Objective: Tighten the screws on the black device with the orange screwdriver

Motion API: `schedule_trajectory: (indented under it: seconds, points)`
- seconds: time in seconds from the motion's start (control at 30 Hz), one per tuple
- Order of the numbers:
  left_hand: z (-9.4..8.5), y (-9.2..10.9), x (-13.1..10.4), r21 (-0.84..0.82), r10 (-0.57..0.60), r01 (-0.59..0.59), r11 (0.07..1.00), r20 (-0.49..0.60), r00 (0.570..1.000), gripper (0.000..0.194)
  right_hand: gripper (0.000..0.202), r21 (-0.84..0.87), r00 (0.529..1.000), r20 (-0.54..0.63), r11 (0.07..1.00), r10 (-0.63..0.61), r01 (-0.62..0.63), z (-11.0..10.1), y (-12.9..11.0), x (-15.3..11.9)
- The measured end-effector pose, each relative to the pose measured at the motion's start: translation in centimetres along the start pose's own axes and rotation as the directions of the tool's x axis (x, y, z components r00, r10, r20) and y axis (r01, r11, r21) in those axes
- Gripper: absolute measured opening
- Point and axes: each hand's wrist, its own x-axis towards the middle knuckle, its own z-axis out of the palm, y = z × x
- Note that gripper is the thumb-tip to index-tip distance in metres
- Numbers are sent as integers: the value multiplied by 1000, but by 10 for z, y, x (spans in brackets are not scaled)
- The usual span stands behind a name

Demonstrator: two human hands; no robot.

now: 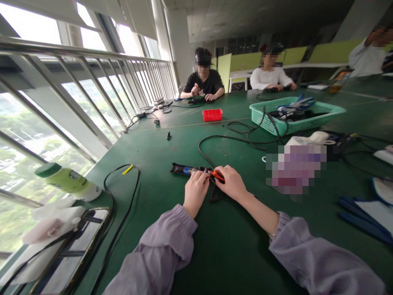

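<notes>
On the green table lies a long black device, its casing open at the left end, with blue and silvery parts showing inside. My left hand is closed around the near side of this device, its fingertips bent over the parts there. In my right hand are pliers with orange-and-black handles; their jaws are hidden near the left fingertips. A black cable runs from behind the hands toward the back right. A dark loop of cord lies just below the hands.
A red tray and a green basket of tools and cables stand farther back. At left are a green-capped bottle and a black strap. Blue-and-white gloves lie at right. Several people sit or stand beyond.
</notes>
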Motion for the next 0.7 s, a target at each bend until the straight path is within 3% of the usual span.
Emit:
schedule_trajectory:
  seconds: [0.33, 0.7]
  points:
    - [0, -3, -4, 48, -21, 19, 999, 26, 999, 15, 18, 34, 1000, 0, 999, -20, 20, -3, -1, 3]
    - [0, -9, 3, 244, 121, -142, 959, 100, 988, 19, 21, 32, 995, -92, 998, -50, 53, 0, 2, 2]
